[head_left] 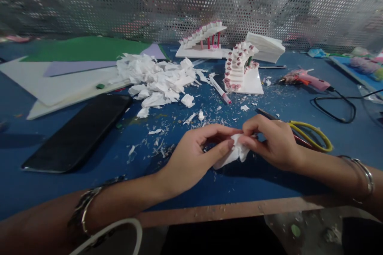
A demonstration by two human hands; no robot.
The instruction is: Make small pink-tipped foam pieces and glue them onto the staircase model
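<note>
My left hand (194, 157) and my right hand (272, 143) meet above the blue tabletop (209, 183), both pinching one small crumpled piece of white tissue paper (235, 153) between thumbs and fingers. Just behind them lies a heap of torn white tissue scraps (155, 79). Yellow-handled scissors (311, 135) lie right behind my right hand. Each wrist wears a bracelet.
A black phone (79, 131) lies face up at the left. Two small white staircase models (239, 69) (203, 40) stand at the back, beside a pen (220, 89) and a pink glue gun (305, 79) with its black cord. Paper sheets (60, 83) lie back left; a perforated screen (179, 4) closes the rear.
</note>
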